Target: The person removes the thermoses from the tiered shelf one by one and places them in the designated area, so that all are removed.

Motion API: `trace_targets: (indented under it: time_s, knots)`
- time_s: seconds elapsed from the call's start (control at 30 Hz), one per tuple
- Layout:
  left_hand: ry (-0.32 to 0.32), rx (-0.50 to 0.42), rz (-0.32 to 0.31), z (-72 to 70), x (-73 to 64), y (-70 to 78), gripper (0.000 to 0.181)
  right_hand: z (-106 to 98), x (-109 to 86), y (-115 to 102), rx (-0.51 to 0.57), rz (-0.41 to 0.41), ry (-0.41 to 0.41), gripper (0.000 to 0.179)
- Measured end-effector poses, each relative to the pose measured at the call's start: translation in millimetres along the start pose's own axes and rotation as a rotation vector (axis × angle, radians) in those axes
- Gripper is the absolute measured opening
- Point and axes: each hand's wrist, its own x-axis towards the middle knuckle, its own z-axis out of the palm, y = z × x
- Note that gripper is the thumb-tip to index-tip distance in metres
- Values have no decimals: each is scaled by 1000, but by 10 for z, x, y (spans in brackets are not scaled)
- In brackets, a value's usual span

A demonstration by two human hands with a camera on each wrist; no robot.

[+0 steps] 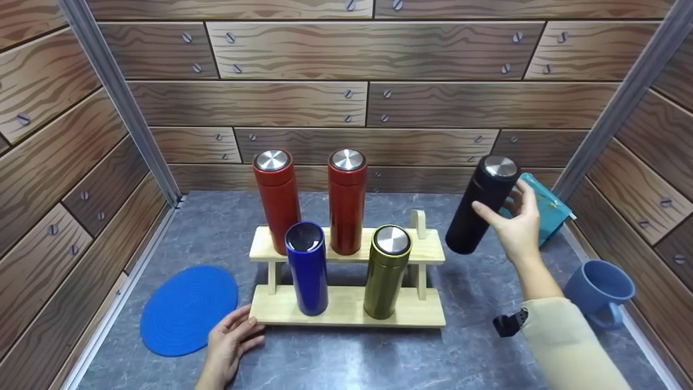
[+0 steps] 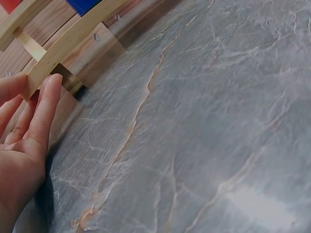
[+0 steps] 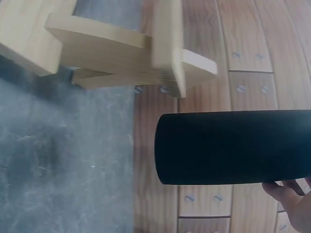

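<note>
A black thermos flask (image 1: 478, 208) with a steel lid hangs tilted in the air to the right of a two-tier wooden rack (image 1: 346, 320). My right hand (image 1: 518, 225) grips it from the right, thumb across its near side. In the right wrist view, the flask (image 3: 233, 148) lies across the picture, apart from the rack's end (image 3: 112, 43). My left hand (image 1: 230, 341) holds the front left corner of the rack's lower shelf between thumb and fingers. Two red flasks (image 1: 347, 211) stand on the upper tier; a blue flask (image 1: 307, 271) and an olive-green flask (image 1: 386, 276) stand on the lower.
To the left of the rack lies a round blue mat (image 1: 189, 310). A blue mug (image 1: 598, 290) stands at the far right, and a teal packet (image 1: 549, 216) lies behind my right hand. Wood-patterned walls (image 1: 346, 51) close off the back and sides of the grey table (image 1: 346, 360).
</note>
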Motion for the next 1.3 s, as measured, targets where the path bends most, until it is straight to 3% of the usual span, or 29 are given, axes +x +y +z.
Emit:
trace_targets:
  time_s: [0.27, 0.6, 0.97, 1.1, 1.3]
  knots:
    - [-20, -18, 6, -10, -12, -5, 49, 42, -107, 324, -79, 38, 11, 77]
    - [-1, 0, 5, -3, -11, -3, 57, 124, -306, 307, -58, 83, -2, 74]
    - [9, 9, 11, -4, 0, -8, 51, 108, -346, 829, -62, 108, 23, 79]
    - [2, 12, 11, -6, 2, -4, 52, 118, -380, 833, -64, 126, 17, 79]
    - [-10, 3, 14, -14, -3, -13, 46, 161, -449, 668, -63, 126, 7, 79]
